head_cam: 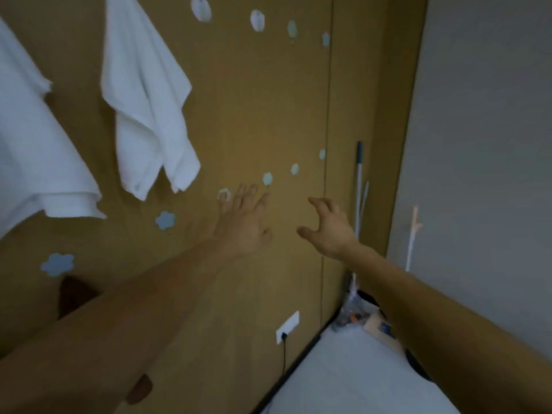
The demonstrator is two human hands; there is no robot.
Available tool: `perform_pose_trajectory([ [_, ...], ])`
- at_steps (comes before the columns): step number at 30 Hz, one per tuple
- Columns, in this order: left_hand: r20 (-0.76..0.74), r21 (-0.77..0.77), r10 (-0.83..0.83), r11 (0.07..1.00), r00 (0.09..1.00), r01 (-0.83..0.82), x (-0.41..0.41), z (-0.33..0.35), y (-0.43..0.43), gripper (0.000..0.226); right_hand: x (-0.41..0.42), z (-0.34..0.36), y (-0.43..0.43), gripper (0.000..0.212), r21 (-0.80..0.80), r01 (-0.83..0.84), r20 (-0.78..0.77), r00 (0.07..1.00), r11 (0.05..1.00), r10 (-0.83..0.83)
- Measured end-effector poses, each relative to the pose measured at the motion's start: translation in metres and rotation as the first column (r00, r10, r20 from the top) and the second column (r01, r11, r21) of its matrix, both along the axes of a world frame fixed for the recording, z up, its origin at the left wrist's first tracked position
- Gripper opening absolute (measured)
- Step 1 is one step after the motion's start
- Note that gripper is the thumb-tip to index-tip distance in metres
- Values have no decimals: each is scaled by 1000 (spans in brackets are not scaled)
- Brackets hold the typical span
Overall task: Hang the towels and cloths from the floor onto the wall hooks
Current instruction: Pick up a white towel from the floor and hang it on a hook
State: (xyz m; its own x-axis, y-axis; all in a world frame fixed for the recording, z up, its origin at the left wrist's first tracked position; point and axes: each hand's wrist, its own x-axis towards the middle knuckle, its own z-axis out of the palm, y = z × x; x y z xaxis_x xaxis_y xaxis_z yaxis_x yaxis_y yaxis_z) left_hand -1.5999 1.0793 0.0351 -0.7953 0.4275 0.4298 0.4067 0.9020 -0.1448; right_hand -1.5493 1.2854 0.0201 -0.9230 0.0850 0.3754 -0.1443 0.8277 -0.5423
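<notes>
Both your hands are empty: your left hand reaches toward the wall with its fingers straight, and your right hand hangs beside it, thumb and fingers loosely curled round nothing. The towels that show are up on the wall. One white towel droops in folds from a hook hidden above the top edge of the view. A larger white towel hangs at the far left, its hook likewise out of sight. Each seems caught at one part so the rest falls free against the brown wall, which I judge a sound hold. Your left fingertips lie just beside a pale hook in the lower row. A hexagonal hook comes next toward the corner, and a blue flower-shaped hook sits on the other side. All three are bare, as is the upper row of hooks, so there is room for more cloths. Any cloth left to lift lies outside this view; only a strip of pale floor shows. You will likely need to look down for the next one. A mop handle leans in the corner, and a black cord drops from the wall socket; keep hanging cloth away from both.
</notes>
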Motion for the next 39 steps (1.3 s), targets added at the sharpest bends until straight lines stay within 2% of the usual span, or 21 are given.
perform_pose_trajectory([
  [7,163,16,-286,958,944,288,75,-49,135,84,139,-57,110,74,34,329,165,930,944,-330],
  [14,361,44,-463,875,809,481,202,-111,268,83,321,-116,213,72,59,566,348,760,822,-549],
  [17,443,8,-512,823,736,568,267,-142,321,81,403,-143,247,71,84,636,430,672,767,-603],
  [26,638,-39,-553,671,535,740,428,-242,425,80,565,-226,308,69,79,744,643,471,664,-604],
  [32,758,-37,-508,594,409,804,465,-309,479,79,615,-285,336,63,24,823,744,364,568,-559],
  [39,881,-14,-394,530,261,848,491,-413,542,69,655,-377,381,58,40,890,846,212,454,-490],
])
